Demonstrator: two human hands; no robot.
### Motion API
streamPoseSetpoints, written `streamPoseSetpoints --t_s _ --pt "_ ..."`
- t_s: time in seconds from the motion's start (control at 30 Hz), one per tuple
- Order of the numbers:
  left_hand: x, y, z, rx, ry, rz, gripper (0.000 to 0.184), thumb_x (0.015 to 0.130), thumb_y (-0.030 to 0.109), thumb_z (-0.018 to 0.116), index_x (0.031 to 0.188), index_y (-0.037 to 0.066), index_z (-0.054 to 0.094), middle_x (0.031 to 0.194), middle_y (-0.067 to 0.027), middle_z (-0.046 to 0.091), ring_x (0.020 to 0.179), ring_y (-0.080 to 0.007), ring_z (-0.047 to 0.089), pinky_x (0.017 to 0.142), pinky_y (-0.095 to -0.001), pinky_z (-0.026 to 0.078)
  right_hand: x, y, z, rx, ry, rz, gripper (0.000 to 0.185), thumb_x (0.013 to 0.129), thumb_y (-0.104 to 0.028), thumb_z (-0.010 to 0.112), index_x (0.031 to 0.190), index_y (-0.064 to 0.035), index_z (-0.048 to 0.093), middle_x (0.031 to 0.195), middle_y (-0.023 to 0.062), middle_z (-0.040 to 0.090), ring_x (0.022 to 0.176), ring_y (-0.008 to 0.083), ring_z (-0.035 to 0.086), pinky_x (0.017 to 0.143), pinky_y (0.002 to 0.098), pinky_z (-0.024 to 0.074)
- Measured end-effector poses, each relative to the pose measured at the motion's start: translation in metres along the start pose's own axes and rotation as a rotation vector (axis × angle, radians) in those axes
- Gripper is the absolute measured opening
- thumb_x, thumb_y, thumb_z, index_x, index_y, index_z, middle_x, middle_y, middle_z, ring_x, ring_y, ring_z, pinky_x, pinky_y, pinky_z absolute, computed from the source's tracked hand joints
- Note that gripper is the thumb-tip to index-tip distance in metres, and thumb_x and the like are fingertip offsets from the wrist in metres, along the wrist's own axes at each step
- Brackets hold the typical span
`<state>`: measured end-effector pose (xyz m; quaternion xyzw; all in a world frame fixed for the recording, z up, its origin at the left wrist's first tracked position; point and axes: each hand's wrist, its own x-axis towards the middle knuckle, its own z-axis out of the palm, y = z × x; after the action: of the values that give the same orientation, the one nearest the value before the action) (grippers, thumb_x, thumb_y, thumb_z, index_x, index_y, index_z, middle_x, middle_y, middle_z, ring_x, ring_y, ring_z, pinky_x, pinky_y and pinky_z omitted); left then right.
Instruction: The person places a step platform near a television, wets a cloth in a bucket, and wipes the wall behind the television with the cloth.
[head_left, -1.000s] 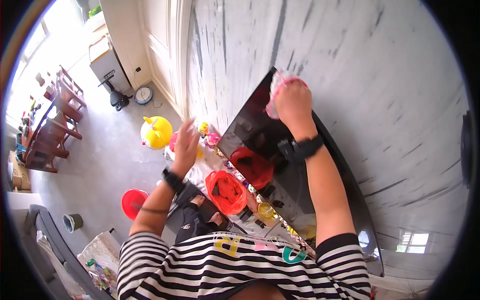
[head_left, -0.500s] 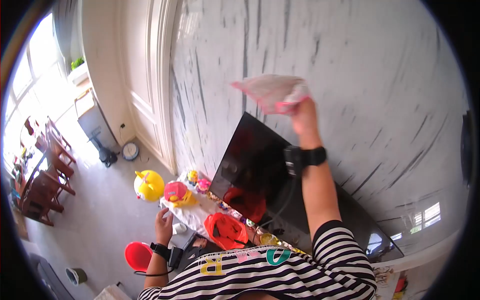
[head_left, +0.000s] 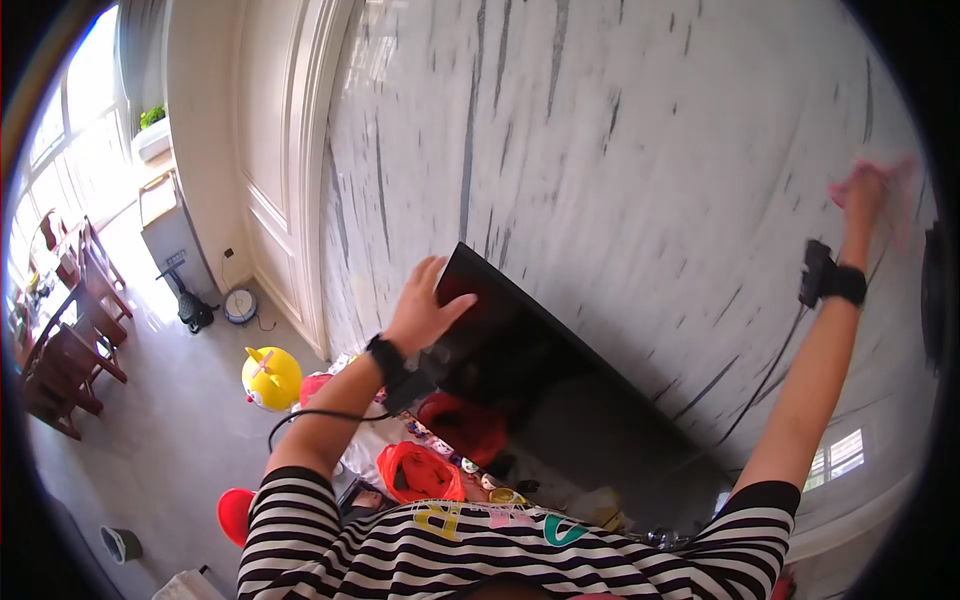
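Pink cloth — blurred, gripped in right hand, individual fingers indistinct; left hand — thumb spread — at television's corner.

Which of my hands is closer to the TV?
Left. Your left hand is at the upper left corner of the TV; your right hand is well away, off to the right.
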<state>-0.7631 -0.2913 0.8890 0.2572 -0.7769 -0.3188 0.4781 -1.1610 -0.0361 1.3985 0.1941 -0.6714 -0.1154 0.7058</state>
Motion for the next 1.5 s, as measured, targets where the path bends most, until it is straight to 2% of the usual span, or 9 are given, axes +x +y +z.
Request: streamPoseSetpoints --t_s 0.1,0.27,0.33,0.47,0.57,0.8,0.9,1.23,1.5 --pt "0.026 0.014 0.045 -0.063 0.127 -0.068 0.086 0.069 0.04 0.069 0.13 -0.002 0.025 0.128 -0.022 0.034 0.118 -0.0375 0.034 0.099 -0.0402 0.029 -0.007 -0.151 -0.018 0.243 0.278 0.275 0.044 0.085 -0.046 0.033 0.126 -0.0313 0.04 0.134 0.005 0.036 0.122 0.0407 0.028 0.09 0.0698 0.0146" --pt "0.02 -0.006 0.068 -0.075 0.229 0.008 0.096 0.065 0.043 0.072 0.132 0.0 0.018 0.128 -0.0205 0.034 0.117 -0.0363 0.033 0.098 -0.0428 0.027 -0.04 -0.307 -0.126 0.239 -0.038 -0.273 0.044 0.083 -0.05 0.038 0.115 -0.0249 0.053 0.111 0.0087 0.056 0.106 0.0364 0.046 0.091 0.0645 0.0217" --pt "0.021 -0.007 0.067 -0.123 0.264 0.027 0.097 0.062 0.043 0.074 0.131 0.001 0.021 0.124 -0.0191 0.036 0.114 -0.035 0.035 0.096 -0.0429 0.028 -0.08 -0.351 -0.122 0.608 0.449 -0.491 0.034 0.081 -0.037 0.049 0.113 -0.025 0.055 0.101 0.0075 0.059 0.102 0.0357 0.047 0.093 0.0627 0.0195" --pt "0.027 -0.009 0.061 -0.161 0.248 0.033 0.094 0.057 0.045 0.076 0.126 0.002 0.028 0.116 -0.0172 0.041 0.108 -0.034 0.039 0.093 -0.0423 0.03 -0.242 -0.414 -0.13 0.73 0.044 -0.943 0.044 0.08 -0.024 0.051 0.122 -0.0134 0.047 0.136 0.0088 0.034 0.13 0.0302 0.021 0.105 0.0518 0.0087" --pt "0.031 -0.01 0.053 -0.191 0.158 0.003 0.092 0.056 0.045 0.077 0.123 0.001 0.032 0.109 -0.0167 0.044 0.104 -0.033 0.042 0.091 -0.0411 0.032 -0.312 -0.379 -0.112 1.173 -0.203 -1.293 0.034 0.074 -0.02 0.055 0.107 -0.0105 0.055 0.124 0.0068 0.047 0.12 0.0252 0.038 0.102 0.0469 0.0258" --pt "0.033 -0.017 0.059 -0.293 0.161 -0.077 0.089 0.049 0.044 0.081 0.114 -0.001 0.041 0.103 -0.0158 0.047 0.1 -0.0319 0.044 0.087 -0.0381 0.035 -0.024 -0.21 -0.106 0.518 0.4 -0.588 0.04 0.08 -0.024 0.055 0.116 -0.0091 0.049 0.122 0.0119 0.046 0.117 0.0303 0.039 0.096 0.0462 0.0276" --pt "0.034 -0.014 0.054 -0.297 0.13 -0.121 0.089 0.049 0.045 0.081 0.114 -0.001 0.041 0.102 -0.0157 0.047 0.099 -0.0314 0.045 0.086 -0.0383 0.036 0.094 -0.119 -0.046 -0.576 -0.093 -0.12 0.041 0.088 -0.03 0.039 0.129 -0.022 0.036 0.136 0.0067 0.033 0.122 0.0302 0.035 0.1 0.0447 0.0278" --pt "0.034 -0.016 0.053 -0.223 0.174 -0.068 0.086 0.05 0.047 0.08 0.112 0.0 0.043 0.098 -0.0138 0.048 0.094 -0.03 0.047 0.083 -0.0384 0.036 0.122 -0.387 -0.152 0.386 0.371 -0.407 0.021 0.08 -0.015 0.044 0.091 -0.0004 0.053 0.079 0.0103 0.059 0.083 0.0246 0.058 0.067 0.0374 0.0456" --pt "0.033 -0.008 0.048 -0.266 0.097 -0.161 0.086 0.05 0.044 0.081 0.113 0.0 0.041 0.103 -0.0147 0.048 0.099 -0.0312 0.047 0.086 -0.0373 0.037 -0.049 -0.531 -0.184 0.853 0.218 -0.915 0.043 0.078 -0.043 0.049 0.111 -0.017 0.057 0.122 0.0078 0.049 0.121 0.0267 0.036 0.105 0.0503 0.0109"
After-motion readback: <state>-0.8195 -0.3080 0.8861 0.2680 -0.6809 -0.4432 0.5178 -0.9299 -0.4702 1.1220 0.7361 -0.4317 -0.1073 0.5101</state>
